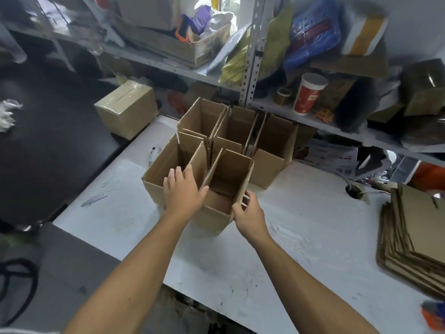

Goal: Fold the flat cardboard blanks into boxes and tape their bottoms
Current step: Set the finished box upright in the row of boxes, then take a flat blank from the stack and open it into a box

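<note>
Several folded brown cardboard boxes stand open-topped on the white table (301, 227), packed close together. The nearest box (216, 213) stands upright at the front of the group. My left hand (183, 189) lies on its left side, fingers straight over the flap beside the neighbouring box (159, 169). My right hand (248, 210) pinches the right front corner flap of the nearest box. A stack of flat cardboard blanks (414, 237) lies at the table's right edge.
A taped, closed box (127, 109) sits on a dark surface beyond the table's left end. Metal shelving behind holds a red cup (309, 95), a tape roll (283, 94), bags and clutter. A cable hole (354, 190) opens in the table near the blanks.
</note>
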